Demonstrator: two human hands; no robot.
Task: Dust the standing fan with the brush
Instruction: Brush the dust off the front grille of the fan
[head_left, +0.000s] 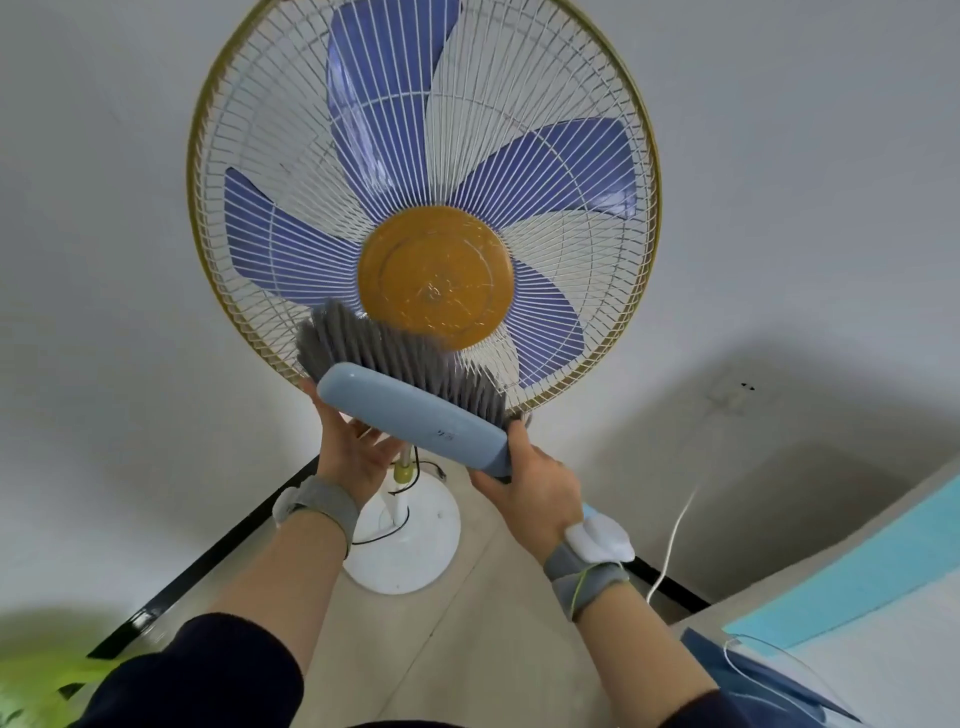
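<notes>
The standing fan (423, 208) faces the camera, its round wire grille (260, 130) edged with a yellowish ring, blue blades (384, 104) behind the wires and an orange hub cap (435, 276) at the centre. The brush (410, 402) lies slantwise across the lower part of the grille, its pale blue back toward the camera and its grey bristles (363, 340) pressed against the wires, the upper tufts overlapping the lower left edge of the hub cap.

The right hand (535, 493) has its grip closed around the handle end of the brush, at the lower right of the blue back; the fingers wrap the handle so that only a short pale blue stub shows past the wrist. The left hand (353, 449) sits just below the far end of the brush, palm up and fingers spread; its grip is wide, and the fingertips touch or nearly touch the underside of the brush head, though I cannot tell which. Both wrists carry grey bands, and dark sleeves are pushed up the forearms.

Below the two grips, between the forearms, the fan's white pole runs down to a round white base (410, 535) on a beige tiled floor (467, 649). To the right of the right grip a white cable (675, 530) hangs along the wall (104, 260) from a socket.
</notes>
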